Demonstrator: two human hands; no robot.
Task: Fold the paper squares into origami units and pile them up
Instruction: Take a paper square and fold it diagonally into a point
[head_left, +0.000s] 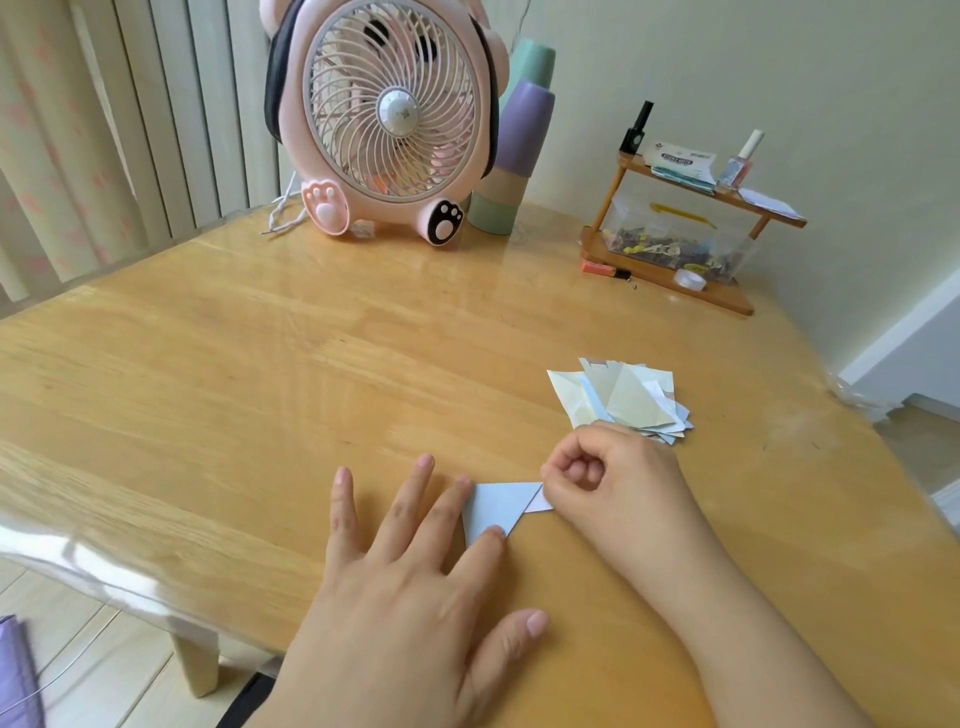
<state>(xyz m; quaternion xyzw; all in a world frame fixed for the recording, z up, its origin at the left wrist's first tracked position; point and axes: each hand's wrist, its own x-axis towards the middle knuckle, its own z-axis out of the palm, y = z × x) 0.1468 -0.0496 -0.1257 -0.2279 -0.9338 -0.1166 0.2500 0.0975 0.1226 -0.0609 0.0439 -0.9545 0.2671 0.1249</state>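
Note:
A small light-blue paper piece (496, 505), folded into a triangle, lies flat on the wooden table (260, 374) near its front edge. My left hand (415, 587) lies flat with straight fingers, and its index and middle fingertips press on the left part of the paper. My right hand (608, 483) has its fingers curled, and its thumb and fingertip pinch the paper's right corner where a white flap shows. Behind my right hand sits a loose pile of folded paper units (623, 397) in pale yellow, blue and white.
A pink bear-shaped desk fan (387, 119) stands at the back, with stacked pastel cups (514, 156) beside it. At the back right, a small wooden shelf (675, 288) holds bottles, a clear box of clips and a tape roll. The table's edge runs at left.

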